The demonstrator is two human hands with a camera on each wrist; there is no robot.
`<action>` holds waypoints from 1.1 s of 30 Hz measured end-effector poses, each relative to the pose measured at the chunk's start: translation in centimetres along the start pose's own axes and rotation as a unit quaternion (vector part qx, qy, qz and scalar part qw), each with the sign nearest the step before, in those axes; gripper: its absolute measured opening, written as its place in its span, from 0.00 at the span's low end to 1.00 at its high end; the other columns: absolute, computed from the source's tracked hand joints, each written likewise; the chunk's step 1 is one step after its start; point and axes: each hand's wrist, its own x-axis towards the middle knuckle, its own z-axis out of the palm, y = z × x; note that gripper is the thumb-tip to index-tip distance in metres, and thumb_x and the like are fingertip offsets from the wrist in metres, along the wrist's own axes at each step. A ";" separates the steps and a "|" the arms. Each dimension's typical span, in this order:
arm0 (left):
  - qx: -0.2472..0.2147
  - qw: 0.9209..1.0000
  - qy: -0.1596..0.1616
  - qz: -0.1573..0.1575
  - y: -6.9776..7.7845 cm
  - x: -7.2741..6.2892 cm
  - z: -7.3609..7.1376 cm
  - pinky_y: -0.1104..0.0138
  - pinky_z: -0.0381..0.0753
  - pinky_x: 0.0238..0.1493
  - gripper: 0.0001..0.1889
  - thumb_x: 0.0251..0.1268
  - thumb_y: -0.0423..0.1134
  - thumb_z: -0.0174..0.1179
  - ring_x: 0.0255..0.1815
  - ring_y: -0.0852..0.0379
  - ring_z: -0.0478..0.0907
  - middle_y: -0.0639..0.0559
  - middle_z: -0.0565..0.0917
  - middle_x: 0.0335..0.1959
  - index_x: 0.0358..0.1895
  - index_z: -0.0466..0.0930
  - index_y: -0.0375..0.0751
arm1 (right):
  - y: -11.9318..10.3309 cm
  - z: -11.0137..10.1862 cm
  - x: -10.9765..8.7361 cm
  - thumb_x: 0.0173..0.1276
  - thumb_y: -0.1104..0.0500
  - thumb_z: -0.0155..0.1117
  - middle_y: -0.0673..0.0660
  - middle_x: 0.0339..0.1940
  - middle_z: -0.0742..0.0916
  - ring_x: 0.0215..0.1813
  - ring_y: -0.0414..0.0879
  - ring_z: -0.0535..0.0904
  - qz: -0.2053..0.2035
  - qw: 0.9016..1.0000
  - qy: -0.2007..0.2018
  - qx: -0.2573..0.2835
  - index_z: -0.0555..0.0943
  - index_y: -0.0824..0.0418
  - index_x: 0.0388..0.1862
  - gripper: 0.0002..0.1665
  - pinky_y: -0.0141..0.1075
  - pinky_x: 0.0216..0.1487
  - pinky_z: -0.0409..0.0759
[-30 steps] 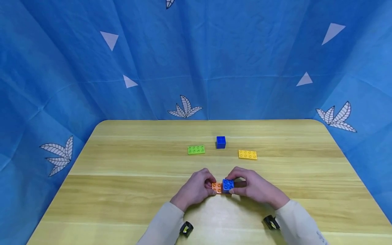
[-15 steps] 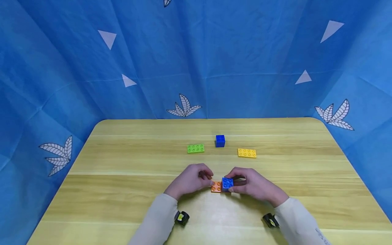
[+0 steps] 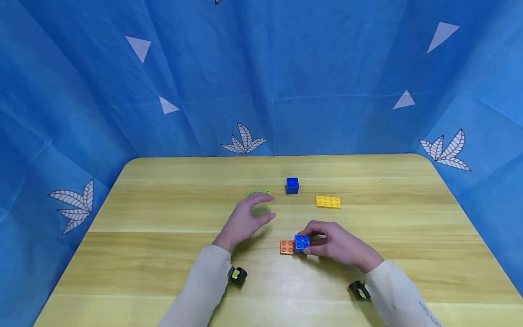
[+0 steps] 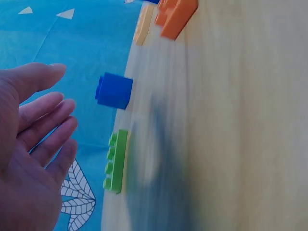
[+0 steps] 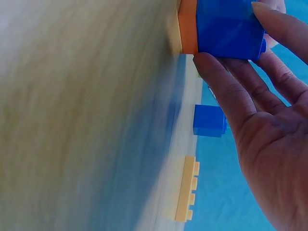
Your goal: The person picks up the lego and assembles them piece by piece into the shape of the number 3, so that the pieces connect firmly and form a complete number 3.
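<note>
My right hand (image 3: pixel 337 243) pinches a blue toy building brick (image 3: pixel 302 243) between thumb and fingers. This brick sits on one end of a flat orange brick (image 3: pixel 287 247), whose studs show at its left side. In the right wrist view, the orange brick (image 5: pixel 188 29) lies under the blue one. My left hand (image 3: pixel 244 221) is empty, its thumb and fingers spread apart above the table, reaching toward a flat green brick (image 3: pixel 265 192). In the head view the hand covers part of that brick; the left wrist view shows the green brick (image 4: pixel 115 161) whole, apart from the fingers.
A second blue brick (image 3: pixel 292 185) stands at the back middle of the wooden table (image 3: pixel 163 272). Right of it lies a flat yellow brick (image 3: pixel 328 202). A blue patterned cloth (image 3: pixel 310 81) hangs around the table's back and sides.
My left hand has let go of the orange brick and moved up and left toward the green brick, its fingers spreading. My right hand keeps its hold on the blue brick.
</note>
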 end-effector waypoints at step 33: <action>0.128 0.988 -0.026 -0.079 -3.0 5.3 -2.6 0.58 0.67 0.66 0.27 0.61 0.42 0.70 0.60 0.50 0.70 0.48 0.74 0.59 0.62 0.75 0.37 | 0.0 -0.1 0.2 0.65 0.62 0.70 0.57 0.50 0.82 0.55 0.53 0.79 0.008 1.000 -0.004 0.021 0.81 0.60 0.47 0.13 0.38 0.52 0.80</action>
